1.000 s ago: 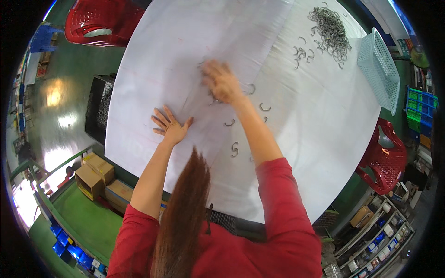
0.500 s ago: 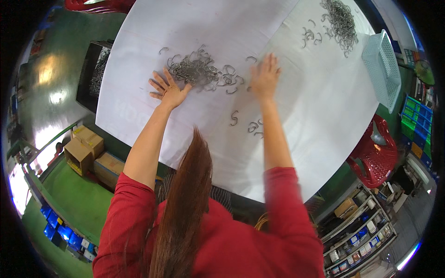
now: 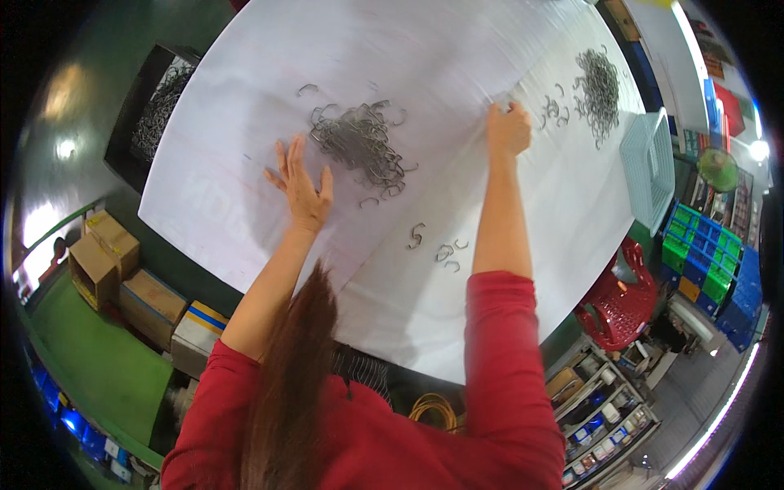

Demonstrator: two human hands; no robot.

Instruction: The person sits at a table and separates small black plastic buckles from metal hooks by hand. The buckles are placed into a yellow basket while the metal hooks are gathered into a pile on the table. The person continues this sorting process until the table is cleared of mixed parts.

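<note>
My left hand is open over the white-covered table, its fingers spread beside a heap of curved grey metal hooks. Farther right, my right hand is closed low over the cover, and whatever its fingers hold, if anything, is hidden. A small loose group of hooks lies just to the right of that hand. Beyond it is a second heap of hooks. Nearer to me, between my forearms, a few single hooks are scattered.
A pale blue plastic basket stands at the table's right edge, with a red plastic chair below it. Off the left edge, a black bin holds more hooks. Cardboard boxes are at the lower left, shelving at the lower right.
My right hand has moved right, away from the nearer heap, and gone from spread to closed. That heap now looks more compact. My left hand stays beside it, open, and the whole view has shifted.
</note>
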